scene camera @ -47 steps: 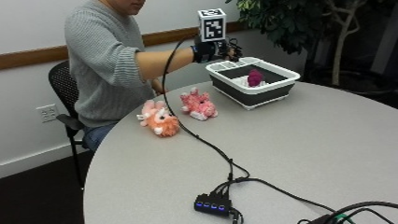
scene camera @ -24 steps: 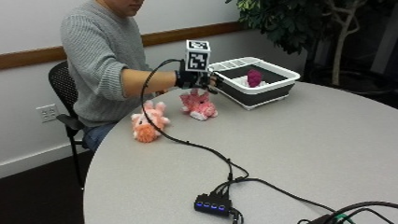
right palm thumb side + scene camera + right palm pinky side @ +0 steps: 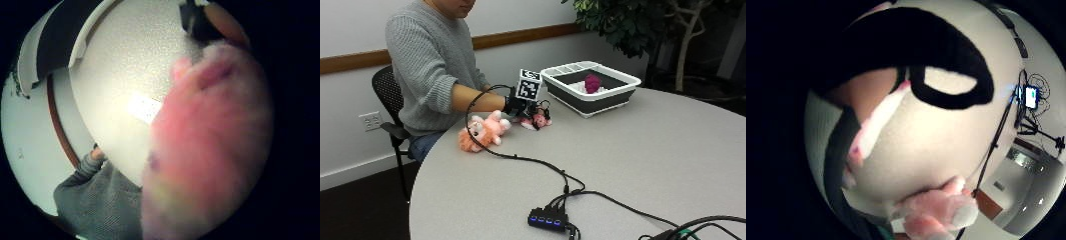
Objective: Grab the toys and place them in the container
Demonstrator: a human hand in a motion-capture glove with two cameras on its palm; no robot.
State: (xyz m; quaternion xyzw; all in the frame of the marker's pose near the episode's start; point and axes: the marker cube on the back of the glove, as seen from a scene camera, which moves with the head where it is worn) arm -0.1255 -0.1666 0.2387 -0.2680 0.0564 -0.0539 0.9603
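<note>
hand [image 3: 517, 107] down on pink toy [image 3: 535, 120], grip unclear.

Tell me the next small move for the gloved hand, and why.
Probably close the fingers round the small pink toy and lift it. The gloved right hand is down on that toy on the table, and the toy fills the thumb-side palm view. The container holds one dark pink toy; the larger pink plush lies beside the hand on the table.
</note>
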